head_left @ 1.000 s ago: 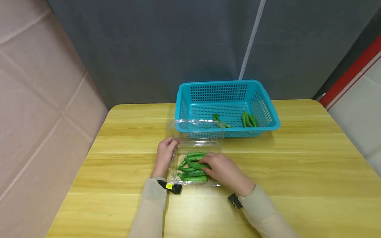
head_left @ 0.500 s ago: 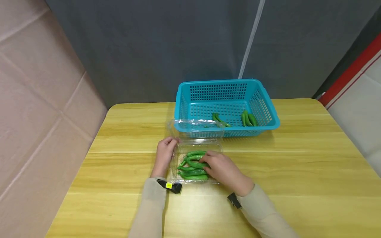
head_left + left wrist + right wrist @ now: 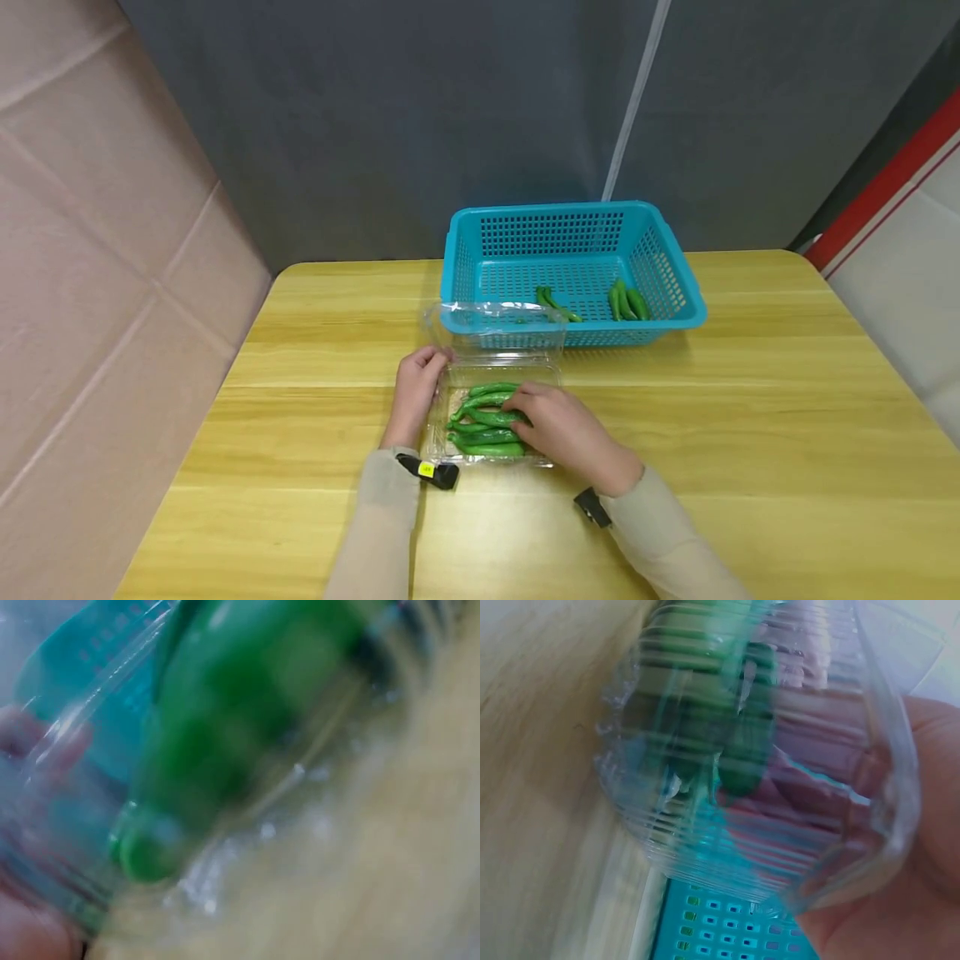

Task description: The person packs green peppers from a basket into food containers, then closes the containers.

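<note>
A clear plastic clamshell box (image 3: 498,365) lies opened on the table, its see-through lid (image 3: 495,343) tilted back toward the blue basket. Several long green chili peppers (image 3: 487,449) lie side by side in the box. My left hand (image 3: 415,392) pinches the box's left edge near the hinge. My right hand (image 3: 562,429) reaches over the right side, thumb and fingers around the end of one chili pepper (image 3: 493,417). In the right wrist view, that hand (image 3: 934,810) shows partly through the ribbed plastic wall. A chili pepper (image 3: 217,712) looms blurred in the left wrist view.
A teal-blue perforated basket (image 3: 551,210) stands behind the box, with several more chili peppers (image 3: 627,302) in it; the lid overlaps its front rim in the head view. A grey curtain (image 3: 375,125) hangs behind the wooden table (image 3: 750,400).
The peppers in the box have shifted slightly under my right hand, and the upper ones lie more in line. My left hand stays at the box's edge.
</note>
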A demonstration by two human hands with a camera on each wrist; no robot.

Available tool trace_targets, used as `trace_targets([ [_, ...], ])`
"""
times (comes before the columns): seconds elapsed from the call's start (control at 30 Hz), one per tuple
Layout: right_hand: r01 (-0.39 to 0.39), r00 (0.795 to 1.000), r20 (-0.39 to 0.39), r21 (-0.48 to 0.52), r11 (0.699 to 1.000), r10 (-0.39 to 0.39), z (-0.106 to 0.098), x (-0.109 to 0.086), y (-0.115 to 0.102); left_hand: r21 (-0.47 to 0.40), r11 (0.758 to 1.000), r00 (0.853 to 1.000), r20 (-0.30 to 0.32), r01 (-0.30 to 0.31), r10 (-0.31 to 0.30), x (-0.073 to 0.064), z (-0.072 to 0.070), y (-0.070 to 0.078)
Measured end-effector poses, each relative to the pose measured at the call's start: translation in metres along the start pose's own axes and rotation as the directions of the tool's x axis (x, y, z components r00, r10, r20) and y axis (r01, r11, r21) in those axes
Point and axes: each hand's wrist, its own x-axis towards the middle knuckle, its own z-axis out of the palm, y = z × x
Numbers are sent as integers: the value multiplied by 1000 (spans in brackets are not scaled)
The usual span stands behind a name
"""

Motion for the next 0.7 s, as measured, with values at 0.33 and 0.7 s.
trace_targets([
  [0.33, 21, 1000, -2, 51, 998, -21, -3, 0, 2, 3, 1000, 1000, 9, 14, -14, 1, 0, 1],
  [0.7, 17, 999, -34, 67, 998, -15, -14, -2, 5, -1, 1000, 999, 42, 23, -23, -12, -2, 27],
])
